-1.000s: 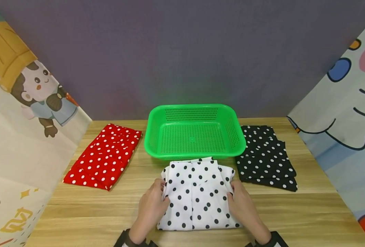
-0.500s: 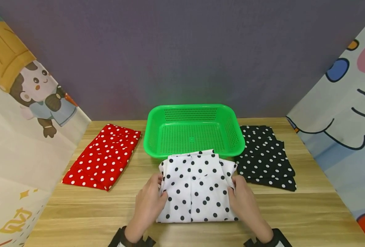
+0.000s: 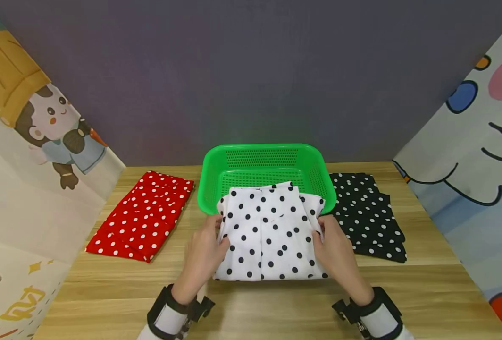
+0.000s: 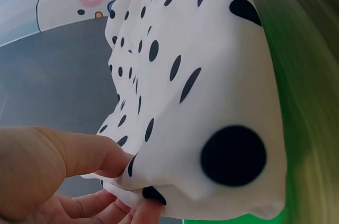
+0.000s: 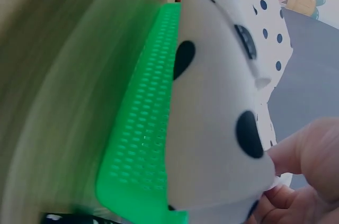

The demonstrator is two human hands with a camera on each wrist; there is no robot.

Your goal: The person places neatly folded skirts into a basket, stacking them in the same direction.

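Note:
A folded white cloth with black polka dots (image 3: 272, 236) is lifted above the table, its far part overlapping the near rim of the green plastic basket (image 3: 328, 189). My left hand (image 3: 205, 250) pinches its left side, thumb on top and fingers underneath, as the left wrist view shows. On the opposite side my right hand (image 3: 337, 248) pinches the cloth the same way. Seen from the right wrist, the cloth (image 5: 217, 113) hangs beside the basket's perforated side (image 5: 137, 139). The near part of the basket is hidden behind the cloth.
A folded red cloth with white dots (image 3: 145, 217) lies left of the basket. To its right, a folded black dotted cloth (image 3: 370, 219) lies close against the rim. A grey wall (image 3: 259, 80) rises behind the wooden table (image 3: 119, 293), with cartoon-printed panels at both sides.
Both hands have carried the white cloth up off the table and forward, away from the body. It now covers the basket's near rim. The basket, red cloth and black cloth stay where they were.

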